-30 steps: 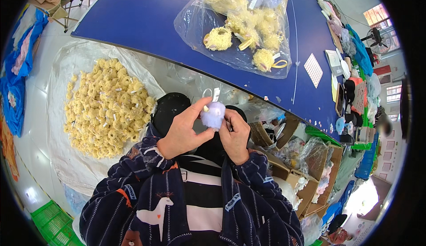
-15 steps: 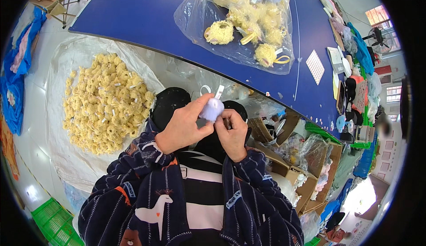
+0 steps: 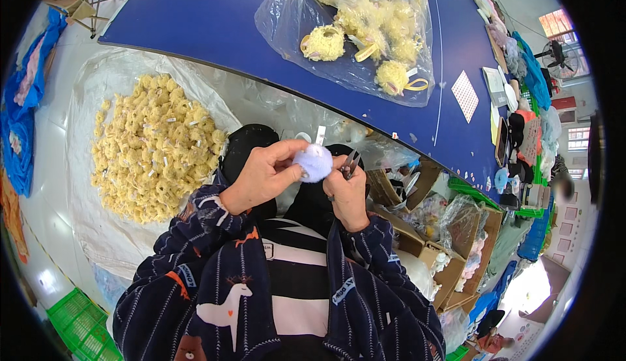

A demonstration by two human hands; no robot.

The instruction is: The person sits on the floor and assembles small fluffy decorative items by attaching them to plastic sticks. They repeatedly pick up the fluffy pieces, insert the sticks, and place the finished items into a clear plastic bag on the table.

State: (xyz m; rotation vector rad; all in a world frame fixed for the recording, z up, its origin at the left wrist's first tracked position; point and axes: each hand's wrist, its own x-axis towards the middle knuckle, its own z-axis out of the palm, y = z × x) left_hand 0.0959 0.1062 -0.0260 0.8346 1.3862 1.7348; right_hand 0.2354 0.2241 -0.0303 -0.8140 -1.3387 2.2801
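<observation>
Between my hands, above my lap, is a small round lavender fluffy plush (image 3: 313, 163) with a white tag and a ribbon loop at its top. My left hand (image 3: 262, 173) pinches its left side between thumb and fingers. Close against its right side is my right hand (image 3: 347, 195), closed round thread snips (image 3: 351, 163). The snips' dark, pointed blades stick up past the fingers, parted and away from the plush. Their handles are hidden in my palm, and I cannot tell how firmly those fingertips touch the plush.
A clear plastic bag (image 3: 287, 25) of yellow fluffy plushes lies on the blue table (image 3: 195, 19), whose edge runs just beyond my hands. On the left, many yellow pieces (image 3: 156, 149) are heaped on a white sheet (image 3: 81, 204). Cardboard boxes (image 3: 450, 266) stand at my right.
The snips' blades have come into view above my right hand, which was bent over the plush's lower edge. The plush has turned slightly, and my left fingers have shifted on it.
</observation>
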